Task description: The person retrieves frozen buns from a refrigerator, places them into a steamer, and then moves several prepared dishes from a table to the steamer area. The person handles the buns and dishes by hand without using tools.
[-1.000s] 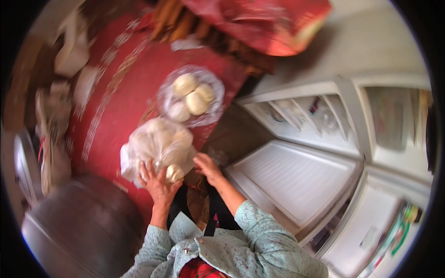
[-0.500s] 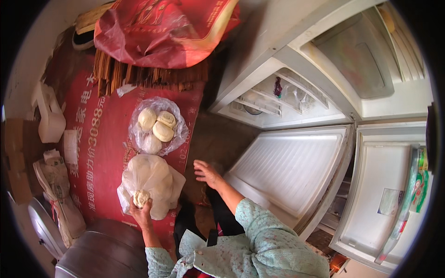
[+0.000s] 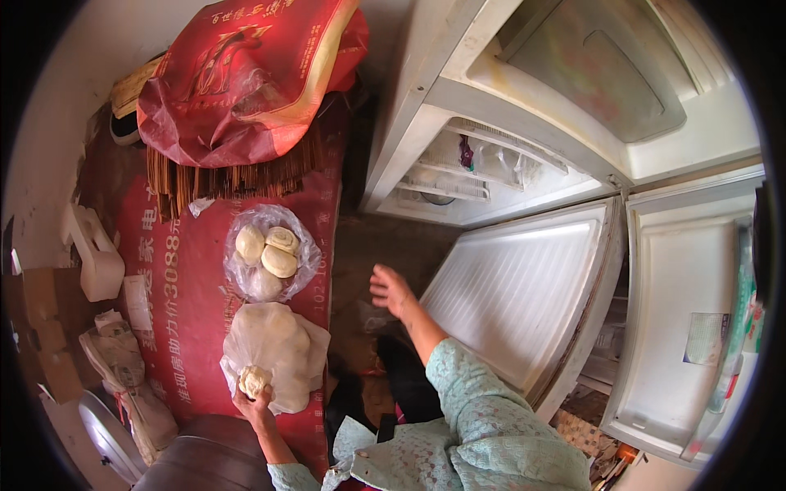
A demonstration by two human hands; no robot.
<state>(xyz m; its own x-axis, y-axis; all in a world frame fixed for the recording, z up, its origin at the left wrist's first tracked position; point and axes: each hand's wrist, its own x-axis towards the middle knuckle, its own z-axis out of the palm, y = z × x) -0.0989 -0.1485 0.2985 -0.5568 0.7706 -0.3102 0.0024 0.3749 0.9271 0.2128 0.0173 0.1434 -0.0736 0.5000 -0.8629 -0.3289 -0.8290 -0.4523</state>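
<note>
The left hand (image 3: 252, 399) stays clamped on the knotted neck of the full white bag (image 3: 274, 352) (lower left), while the right hand (image 3: 391, 290) has lifted off, fingers spread, toward the open freezer (image 3: 524, 286).

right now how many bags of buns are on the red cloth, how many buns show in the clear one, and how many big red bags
Bags of buns: 2 (clear bag, white bag gripped by left hand)
Buns showing in clear bag: 4
Big red bags: 1
Total: 7
</note>
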